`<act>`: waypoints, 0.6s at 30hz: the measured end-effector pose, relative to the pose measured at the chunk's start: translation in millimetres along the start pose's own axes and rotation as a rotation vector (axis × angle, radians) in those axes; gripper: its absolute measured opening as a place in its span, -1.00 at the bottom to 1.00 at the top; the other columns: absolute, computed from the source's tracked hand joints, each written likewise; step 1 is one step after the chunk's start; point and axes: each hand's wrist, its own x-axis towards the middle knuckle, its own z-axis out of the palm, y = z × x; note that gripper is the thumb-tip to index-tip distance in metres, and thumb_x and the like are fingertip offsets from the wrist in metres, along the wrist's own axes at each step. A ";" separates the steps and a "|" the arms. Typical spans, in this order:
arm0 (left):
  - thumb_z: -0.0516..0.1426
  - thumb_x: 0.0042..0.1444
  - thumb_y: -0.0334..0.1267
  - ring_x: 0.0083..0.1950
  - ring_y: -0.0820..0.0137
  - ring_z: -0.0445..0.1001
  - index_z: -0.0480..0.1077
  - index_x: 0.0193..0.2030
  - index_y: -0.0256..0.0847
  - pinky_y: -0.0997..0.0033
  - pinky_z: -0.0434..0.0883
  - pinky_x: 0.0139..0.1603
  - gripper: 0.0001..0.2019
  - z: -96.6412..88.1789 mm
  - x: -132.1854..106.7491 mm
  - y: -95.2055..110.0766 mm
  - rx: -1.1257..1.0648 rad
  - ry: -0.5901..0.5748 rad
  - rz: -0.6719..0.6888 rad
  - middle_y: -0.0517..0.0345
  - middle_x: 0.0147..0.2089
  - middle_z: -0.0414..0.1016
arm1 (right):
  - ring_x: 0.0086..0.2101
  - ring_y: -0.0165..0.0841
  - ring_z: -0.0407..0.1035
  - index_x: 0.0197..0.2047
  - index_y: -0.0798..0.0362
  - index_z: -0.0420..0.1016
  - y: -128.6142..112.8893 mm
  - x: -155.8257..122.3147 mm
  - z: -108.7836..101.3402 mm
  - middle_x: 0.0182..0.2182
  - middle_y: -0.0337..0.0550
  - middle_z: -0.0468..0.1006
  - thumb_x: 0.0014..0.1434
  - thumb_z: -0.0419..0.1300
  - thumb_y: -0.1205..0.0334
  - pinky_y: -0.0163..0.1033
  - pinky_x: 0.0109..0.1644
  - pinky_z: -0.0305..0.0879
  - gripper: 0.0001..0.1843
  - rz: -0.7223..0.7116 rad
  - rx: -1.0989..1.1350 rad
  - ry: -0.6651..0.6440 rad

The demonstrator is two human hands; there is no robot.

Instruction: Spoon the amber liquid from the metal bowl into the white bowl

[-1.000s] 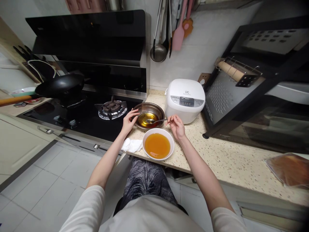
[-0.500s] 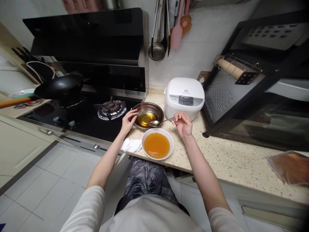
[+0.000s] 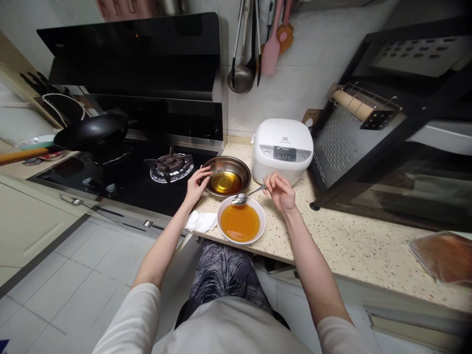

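In the head view, my right hand (image 3: 280, 191) pinches the handle of a metal spoon (image 3: 240, 199). The spoon's bowl hangs over the far rim of a white bowl (image 3: 261, 233), which is filled with orange-brown liquid (image 3: 240, 222). Behind it a round metal bowl (image 3: 245, 172) holds some clear golden liquid (image 3: 224, 182). My left hand (image 3: 196, 185) grips the left rim of the metal bowl, fingertips reaching over the edge. Crumpled white tissue (image 3: 201, 222) lies left of the white bowl.
A white rice cooker (image 3: 282, 147) stands behind my right hand. To the left are a gas burner (image 3: 171, 167) and a black wok (image 3: 92, 132) with a wooden handle. A dark metal rack (image 3: 368, 128) rises at right, near a plastic-wrapped brown item (image 3: 442, 256).
My right hand has brought the spoon from over the metal bowl's near rim toward me, to the far edge of the white bowl. My left hand has stayed at the metal bowl.
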 end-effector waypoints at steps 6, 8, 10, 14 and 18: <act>0.20 0.29 -0.11 0.38 0.15 0.38 0.59 -0.06 -0.13 -0.15 0.13 0.53 -0.78 0.3 -0.1 2.9 -0.007 0.005 -0.002 -0.02 0.21 0.53 | -0.53 -0.35 0.05 -0.55 0.00 0.33 -5.6 -2.8 0.1 -0.61 -0.23 0.15 0.19 0.26 0.06 -0.25 -0.50 0.04 -0.64 -0.022 -0.015 -0.050; 0.19 0.29 -0.11 0.39 0.15 0.37 0.59 -0.06 -0.13 -0.15 0.13 0.53 -0.78 0.3 0.1 3.7 -0.006 0.003 -0.004 -0.02 0.21 0.53 | -0.53 -0.35 0.05 -0.55 0.01 0.33 -6.8 -3.3 0.4 -0.61 -0.22 0.16 0.19 0.26 0.07 -0.25 -0.50 0.05 -0.64 -0.020 -0.023 -0.057; 0.19 0.29 -0.11 0.37 0.15 0.39 0.59 -0.06 -0.13 -0.15 0.12 0.54 -0.78 0.3 0.3 4.3 -0.004 0.001 -0.004 -0.02 0.21 0.53 | -0.53 -0.35 0.05 -0.56 0.01 0.32 -7.1 -3.2 0.7 -0.61 -0.23 0.15 0.19 0.26 0.06 -0.25 -0.50 0.05 -0.64 -0.012 -0.025 -0.053; 0.19 0.29 -0.12 0.36 0.16 0.41 0.59 -0.06 -0.13 -0.15 0.12 0.54 -0.79 0.4 0.4 4.0 -0.009 0.005 -0.004 -0.02 0.20 0.53 | -0.52 -0.36 0.03 -0.53 0.00 0.29 -4.1 0.1 0.6 -0.60 -0.25 0.12 0.20 0.25 0.05 -0.28 -0.52 0.03 -0.64 0.006 0.010 0.029; 0.19 0.29 -0.13 0.39 0.15 0.37 0.59 -0.06 -0.13 -0.14 0.13 0.54 -0.79 0.1 0.0 2.5 -0.011 -0.003 -0.011 -0.01 0.21 0.53 | -0.52 -0.37 0.04 -0.50 -0.01 0.27 4.7 5.7 -0.5 -0.55 -0.25 0.15 0.23 0.23 0.06 -0.27 -0.49 0.12 -0.66 0.010 0.044 0.158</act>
